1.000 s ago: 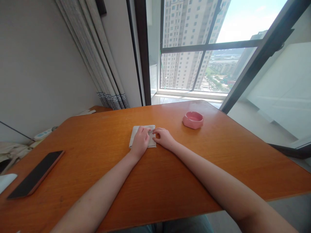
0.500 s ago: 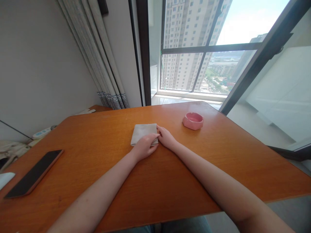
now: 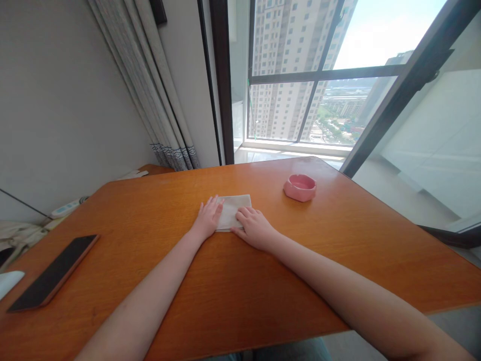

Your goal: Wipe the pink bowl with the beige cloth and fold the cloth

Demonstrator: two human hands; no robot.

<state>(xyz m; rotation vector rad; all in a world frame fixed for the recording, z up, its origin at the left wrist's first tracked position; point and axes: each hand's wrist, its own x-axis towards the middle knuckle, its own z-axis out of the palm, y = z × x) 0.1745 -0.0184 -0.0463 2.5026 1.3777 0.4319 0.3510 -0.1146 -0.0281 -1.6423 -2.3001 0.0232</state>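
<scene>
A pale grey folded cloth point(image 3: 228, 210) lies flat on the wooden table point(image 3: 180, 301), near its middle. My left hand point(image 3: 207, 217) rests along the cloth's left edge, fingers stretched out and spread. My right hand point(image 3: 255, 226) lies over the cloth's lower right part, with its fingers somewhat bent and the thumb near the front edge. Neither hand grips the cloth; both touch it from above or at the side. The fingers of both hands are apart.
A pink faceted bowl, like an ashtray, point(image 3: 300, 188) stands to the right of the cloth. On the left lies a dark flat slab with a reddish-brown edge point(image 3: 54, 273). A white object point(image 3: 9, 282) shows at the left border. Behind the table are a curtain point(image 3: 150, 90) and a window.
My left hand has moved from the cloth's right side to its left edge and spread out. My right hand has come over the cloth's lower right. The cloth has shifted slightly right.
</scene>
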